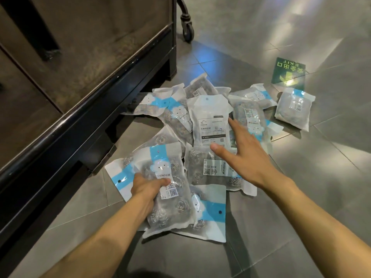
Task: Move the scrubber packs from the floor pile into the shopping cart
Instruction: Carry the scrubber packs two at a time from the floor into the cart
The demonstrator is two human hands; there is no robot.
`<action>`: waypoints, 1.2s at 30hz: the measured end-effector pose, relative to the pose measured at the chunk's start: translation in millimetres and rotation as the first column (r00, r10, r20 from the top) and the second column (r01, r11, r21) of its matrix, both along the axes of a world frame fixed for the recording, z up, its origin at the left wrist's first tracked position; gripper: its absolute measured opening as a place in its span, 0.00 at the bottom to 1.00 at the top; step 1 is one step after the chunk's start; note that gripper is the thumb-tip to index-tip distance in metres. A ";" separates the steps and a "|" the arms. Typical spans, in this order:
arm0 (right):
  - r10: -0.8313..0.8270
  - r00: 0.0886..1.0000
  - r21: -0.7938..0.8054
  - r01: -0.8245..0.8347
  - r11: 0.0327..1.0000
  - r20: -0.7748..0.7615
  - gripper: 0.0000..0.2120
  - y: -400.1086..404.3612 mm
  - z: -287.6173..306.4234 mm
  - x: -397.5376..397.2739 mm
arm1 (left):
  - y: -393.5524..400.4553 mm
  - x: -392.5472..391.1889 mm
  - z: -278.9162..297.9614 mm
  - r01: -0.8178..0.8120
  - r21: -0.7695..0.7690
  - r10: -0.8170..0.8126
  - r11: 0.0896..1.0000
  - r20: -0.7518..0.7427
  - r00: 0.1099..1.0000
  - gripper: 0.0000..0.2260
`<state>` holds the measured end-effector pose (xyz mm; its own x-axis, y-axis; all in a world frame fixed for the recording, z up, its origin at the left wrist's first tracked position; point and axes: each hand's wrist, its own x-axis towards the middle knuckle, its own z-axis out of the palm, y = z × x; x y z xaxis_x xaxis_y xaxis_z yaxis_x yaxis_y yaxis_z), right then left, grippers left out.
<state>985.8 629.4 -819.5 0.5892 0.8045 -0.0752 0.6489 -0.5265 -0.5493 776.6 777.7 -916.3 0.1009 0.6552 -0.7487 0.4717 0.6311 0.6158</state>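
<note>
Head view. Pile of scrubber packs (202, 137) spread on the tiled floor (301, 197), centre frame. Dark cabinet-like unit (80, 77) runs from 9 to 12 o'clock; a caster wheel (187, 27) shows at 12 o'clock, possibly the cart's. No cart basket in sight.

Left hand (147, 188) at 7 o'clock of the pile, grip curled round a front-facing pack (170, 197), thumb on its face. Right hand (241, 155) spread wide and holding nothing, poised over a back-side-up white pack (210, 121).

Judgement: packs are slick and overlap. Best to pinch a sealed edge or clamp the bulky middle, and lift straight up so neighbours don't drag along.

Writing: the packs read "Yunlei" with Chinese characters, "金属" and "6". Green floor sign (289, 72) at 2 o'clock reads "EXIT", upside down from here.
</note>
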 end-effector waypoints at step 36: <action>0.430 0.883 -0.663 -0.438 0.607 -0.190 0.38 78.7 -110.9 -109.9 | 63.8 -129.9 58.5 -0.004 0.184 -0.053 0.983 0.302 0.952 0.28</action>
